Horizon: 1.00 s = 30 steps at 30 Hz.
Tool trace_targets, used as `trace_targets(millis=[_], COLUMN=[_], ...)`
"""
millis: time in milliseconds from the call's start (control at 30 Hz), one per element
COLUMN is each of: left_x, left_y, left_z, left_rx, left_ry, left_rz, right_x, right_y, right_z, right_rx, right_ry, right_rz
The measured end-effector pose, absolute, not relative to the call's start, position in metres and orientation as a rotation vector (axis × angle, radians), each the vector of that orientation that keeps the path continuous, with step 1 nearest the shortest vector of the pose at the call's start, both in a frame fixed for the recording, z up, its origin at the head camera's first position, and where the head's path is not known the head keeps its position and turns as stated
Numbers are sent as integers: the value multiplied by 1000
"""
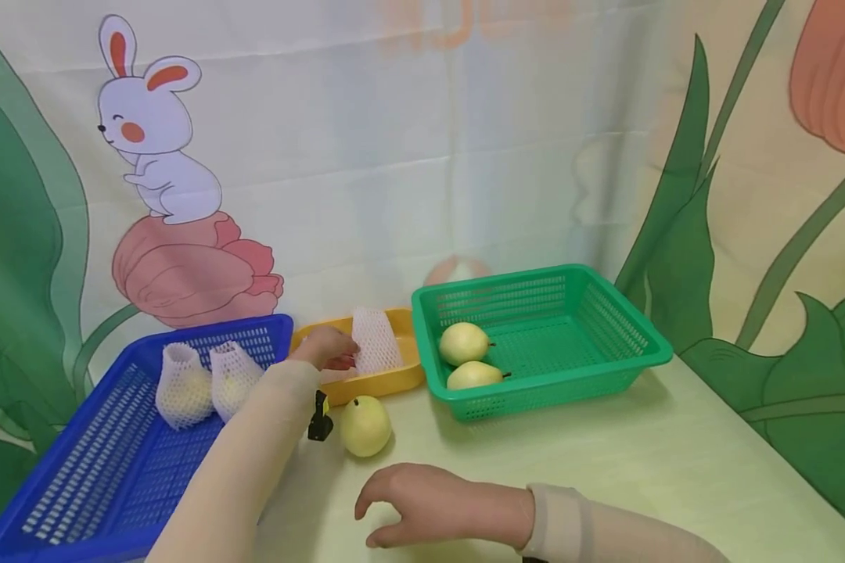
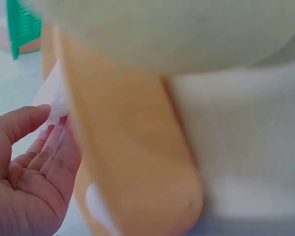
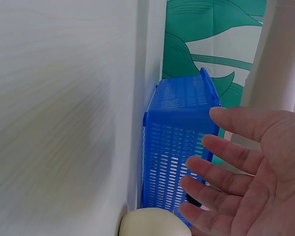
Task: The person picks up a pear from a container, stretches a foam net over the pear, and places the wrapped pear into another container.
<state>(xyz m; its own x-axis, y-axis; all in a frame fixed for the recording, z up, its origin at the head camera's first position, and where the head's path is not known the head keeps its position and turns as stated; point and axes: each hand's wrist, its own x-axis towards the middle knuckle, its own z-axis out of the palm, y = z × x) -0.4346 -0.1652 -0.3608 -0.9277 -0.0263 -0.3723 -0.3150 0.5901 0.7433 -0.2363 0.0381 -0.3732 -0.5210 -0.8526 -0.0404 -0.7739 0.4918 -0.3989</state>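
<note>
My left hand (image 1: pixel 327 348) reaches over the yellow tray (image 1: pixel 383 385) at the back. Its thumb and fingers pinch the edge of a white foam net sleeve (image 1: pixel 376 342), which stands up out of the tray; the left wrist view shows the sleeve's edge (image 2: pixel 58 105) between thumb and fingers. A bare yellow pear (image 1: pixel 366 428) sits on the table just in front of the tray. Nearer to me, my right hand (image 1: pixel 422 500) hovers with nothing in it, fingers loosely bent and spread. In the right wrist view, a pear (image 3: pixel 152 223) shows below that hand (image 3: pixel 246 172).
A blue basket (image 1: pixel 98 469) at the left holds two pears in foam nets (image 1: pixel 183 391). At the right stands a green basket (image 1: pixel 549 336) with two bare pears (image 1: pixel 465 344) along its left side. A printed cloth (image 1: pixel 366 156) hangs behind the table.
</note>
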Motion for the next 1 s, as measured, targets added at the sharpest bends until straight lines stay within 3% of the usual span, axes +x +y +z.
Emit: trace_targets(millis=[800, 1000], left_x=[-396, -369], left_y=[-186, -180], left_z=[-278, -253], left_rx=[-124, -31], left_ry=[2545, 2525], left_rz=[1385, 1509], right_x=[-236, -248], right_y=[36, 46], right_z=[-359, -357], right_rx=[-1328, -1525], right_ry=[2569, 2679], right_rz=[-616, -893])
